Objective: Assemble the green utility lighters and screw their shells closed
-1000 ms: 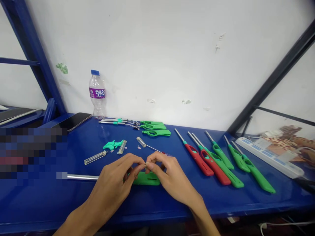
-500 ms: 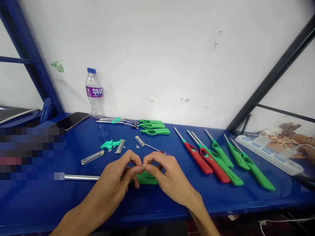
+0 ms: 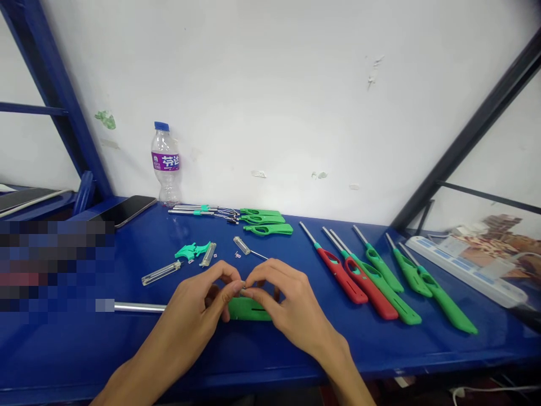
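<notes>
Left hand: thumb and index of the left hand [image 3: 198, 304] drawn narrow, pinching one side of a tiny part [image 3: 244, 286].
Right hand: thumb and index of the right hand [image 3: 291, 299] likewise narrow, meeting the left tips on the same part.
Tiny part: between the fingertips, just above the green handle [image 3: 249, 309]; too small and covered to tell its shape.
Green handle: lies on the blue table [image 3: 253, 361] under the hands, partly hidden. Metal tube [image 3: 139, 307] extends out left; its join is behind the left hand.
Pinch, judged: light pressure suits; a hard squeeze could shoot so small a piece away.
Working height, judged: low over the table is right, so a dropped piece lands near.
Steadying, judged: one hand should fix the part while the other makes small adjustments.
Small bits: pale specks [image 3: 238, 255] near the clear cartridge [image 3: 242, 245]; best not brushed by a sleeve or knuckle, as they could be lost easily.
Teal pieces: loose teal pieces [image 3: 192, 250] beyond the left hand, well apart from the pinch.
</notes>
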A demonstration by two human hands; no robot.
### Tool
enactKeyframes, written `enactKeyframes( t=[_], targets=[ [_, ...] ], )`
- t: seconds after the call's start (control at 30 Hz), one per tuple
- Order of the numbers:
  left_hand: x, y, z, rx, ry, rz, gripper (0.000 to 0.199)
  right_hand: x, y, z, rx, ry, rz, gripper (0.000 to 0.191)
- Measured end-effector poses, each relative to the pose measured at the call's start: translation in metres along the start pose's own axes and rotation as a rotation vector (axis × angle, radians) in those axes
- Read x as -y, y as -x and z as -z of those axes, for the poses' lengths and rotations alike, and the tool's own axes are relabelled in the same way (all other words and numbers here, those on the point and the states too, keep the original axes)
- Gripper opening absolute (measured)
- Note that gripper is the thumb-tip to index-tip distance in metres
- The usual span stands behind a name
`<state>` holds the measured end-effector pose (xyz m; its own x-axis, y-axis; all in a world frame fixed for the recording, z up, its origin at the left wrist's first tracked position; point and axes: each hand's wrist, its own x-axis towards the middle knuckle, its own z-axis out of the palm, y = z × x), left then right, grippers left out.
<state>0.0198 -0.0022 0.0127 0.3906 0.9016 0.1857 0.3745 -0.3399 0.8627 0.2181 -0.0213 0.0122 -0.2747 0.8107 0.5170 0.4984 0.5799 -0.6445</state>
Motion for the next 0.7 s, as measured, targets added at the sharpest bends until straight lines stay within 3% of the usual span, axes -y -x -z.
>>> enactKeyframes(
  t=[0.37,0.7],
  targets=[
    [0.0046,0.0022,-0.0016,-0.155,-0.004,-0.037,0.029,0.0007,0.001,0.0007,-0.022,0.034,0.003,0.008],
    [-0.0033,0.0027,0.0022,-0.131,0.011,0.01,0.029,-0.0003,-0.0006,0.0063,-0.04,-0.081,-0.091,0.009]
  ],
)
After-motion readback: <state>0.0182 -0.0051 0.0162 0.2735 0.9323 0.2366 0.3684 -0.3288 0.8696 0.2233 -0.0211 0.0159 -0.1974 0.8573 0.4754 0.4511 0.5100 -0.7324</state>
